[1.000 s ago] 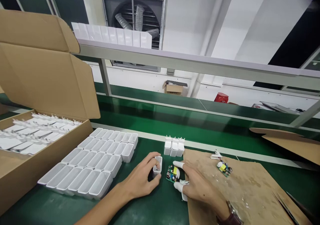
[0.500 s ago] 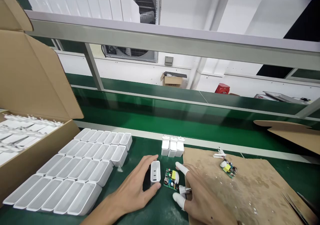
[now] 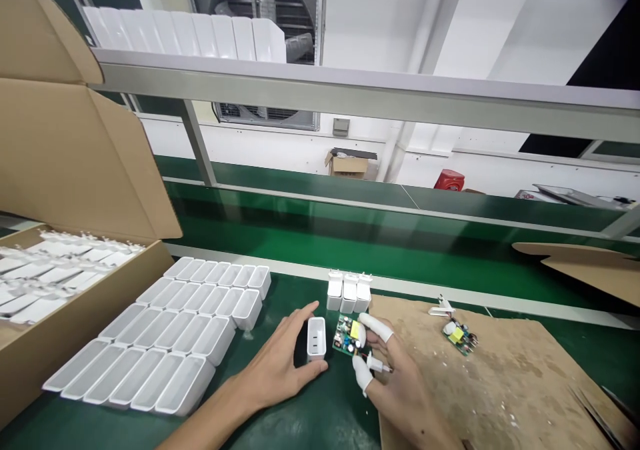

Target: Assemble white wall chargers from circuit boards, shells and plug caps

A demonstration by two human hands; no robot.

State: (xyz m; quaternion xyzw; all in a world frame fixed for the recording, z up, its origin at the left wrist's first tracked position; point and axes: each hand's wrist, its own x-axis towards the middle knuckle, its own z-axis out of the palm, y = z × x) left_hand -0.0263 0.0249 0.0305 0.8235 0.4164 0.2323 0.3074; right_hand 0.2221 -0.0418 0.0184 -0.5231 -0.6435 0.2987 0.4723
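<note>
A white rectangular plastic case (image 3: 316,347) stands with its open end up, two slots showing inside. My left hand (image 3: 277,357) curves around its left side, fingers and thumb apart. The thumb is close to the near side of the case; whether it touches cannot be told. My right hand (image 3: 395,377), with white finger cots on thumb and index finger, grips the right edge of a small green circuit board (image 3: 345,340) bearing a yellow transformer. A white plug piece (image 3: 376,364) lies against that hand, below the board, apparently joined by wires.
Rows of open white cases (image 3: 165,337) cover the left table. Beyond them is a cardboard box (image 3: 150,273) of white parts. Several closed white units (image 3: 349,293) stand ahead. A second circuit board (image 3: 459,337) and tweezers (image 3: 595,413) lie on the cardboard sheet (image 3: 450,397) at right.
My right hand has closed on the circuit board and shifted it away from me, nearer the standing white units. My left hand keeps its place around the case. The view has tilted slightly.
</note>
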